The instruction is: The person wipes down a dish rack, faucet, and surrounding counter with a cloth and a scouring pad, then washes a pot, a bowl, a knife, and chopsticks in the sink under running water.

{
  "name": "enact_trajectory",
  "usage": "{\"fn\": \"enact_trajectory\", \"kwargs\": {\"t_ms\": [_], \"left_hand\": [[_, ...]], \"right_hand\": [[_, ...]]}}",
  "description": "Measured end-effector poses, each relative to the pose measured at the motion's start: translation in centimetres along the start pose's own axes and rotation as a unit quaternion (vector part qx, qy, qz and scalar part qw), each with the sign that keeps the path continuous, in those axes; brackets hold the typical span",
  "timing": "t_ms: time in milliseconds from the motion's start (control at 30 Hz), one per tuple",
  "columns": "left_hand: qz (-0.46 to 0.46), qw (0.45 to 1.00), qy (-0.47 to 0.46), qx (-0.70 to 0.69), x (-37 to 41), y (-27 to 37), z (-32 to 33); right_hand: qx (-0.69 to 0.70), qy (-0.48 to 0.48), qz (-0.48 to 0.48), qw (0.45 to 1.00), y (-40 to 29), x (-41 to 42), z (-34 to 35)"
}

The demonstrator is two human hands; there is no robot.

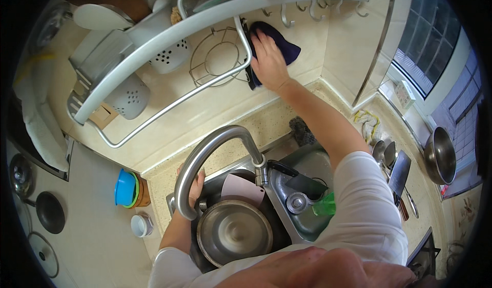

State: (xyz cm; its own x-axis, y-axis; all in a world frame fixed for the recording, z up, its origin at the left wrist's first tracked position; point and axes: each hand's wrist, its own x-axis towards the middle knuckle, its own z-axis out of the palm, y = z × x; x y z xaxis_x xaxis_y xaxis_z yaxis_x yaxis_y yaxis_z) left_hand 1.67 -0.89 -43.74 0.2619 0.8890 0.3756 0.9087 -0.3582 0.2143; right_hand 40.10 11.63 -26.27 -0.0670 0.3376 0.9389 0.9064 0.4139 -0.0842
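Against the tiled back wall, my right hand (pixel 270 63) lies flat over a dark purple cloth (pixel 286 45) and holds it to the tiles. The cloth's free end spreads to the right of my fingers. My left hand (pixel 196 190) is at the back left of the sink, by its rim. The curved metal faucet (pixel 207 143) hides much of that hand, so its grip is unclear. Below, a round metal pan or lid (pixel 235 232) lies in the left basin, in front of a pale pink board (pixel 242 190).
A silver rail rack (pixel 153 32) with hooks (pixel 286 16) and perforated holders (pixel 128 95) spans the wall. The right basin holds a cleaver (pixel 309 186) and a green item (pixel 324 204). Another cleaver (pixel 400 170), spoons (pixel 378 151) and a metal bowl (pixel 440 155) are at right.
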Motion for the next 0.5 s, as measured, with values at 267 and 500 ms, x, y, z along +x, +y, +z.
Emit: {"fn": "enact_trajectory", "kwargs": {"t_ms": [267,500], "left_hand": [[0.015,0.999,-0.027,0.022,1.0,0.5,0.4],[-0.006,0.997,-0.064,0.032,0.9,0.8,-0.3]], "right_hand": [[-0.105,0.045,-0.016,0.993,9.7,1.8,-0.6],[-0.134,0.208,0.011,0.969,14.6,4.0,-2.4]]}}
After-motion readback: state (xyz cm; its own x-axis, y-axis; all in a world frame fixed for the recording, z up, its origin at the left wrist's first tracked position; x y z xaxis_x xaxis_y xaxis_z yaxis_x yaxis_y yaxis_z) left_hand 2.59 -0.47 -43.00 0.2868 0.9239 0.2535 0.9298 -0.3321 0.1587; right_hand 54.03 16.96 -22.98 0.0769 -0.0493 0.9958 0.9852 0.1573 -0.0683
